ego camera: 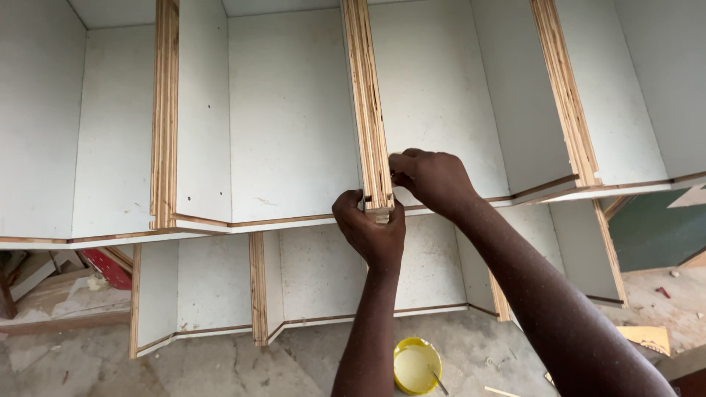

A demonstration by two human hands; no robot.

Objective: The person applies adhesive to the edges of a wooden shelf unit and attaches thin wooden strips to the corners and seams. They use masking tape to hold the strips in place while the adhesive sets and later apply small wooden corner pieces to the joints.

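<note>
The wooden divider (368,103) is a thin upright board in a big white cabinet (290,117). Its raw edge shows many layers of light wood. Both hands are at the bottom end of this divider.

The left hand (371,228) is curled shut around the lower tip of the divider, with the fingers wrapped over the edge. The right hand (430,180) is just to the right of the divider, with its fingers bent and pinched against the board's side. I cannot tell if there is something small between those fingers.

To the left of the divider stands another upright board (165,110) with the same layered edge. To the right of the divider is a third one (565,92). The white boxes between them have nothing in them.

Below the divider, on the dusty floor (220,367), sits a round yellow tub (416,365). A thin stick (439,382) rests in it. I cannot tell what else is inside the tub.
</note>
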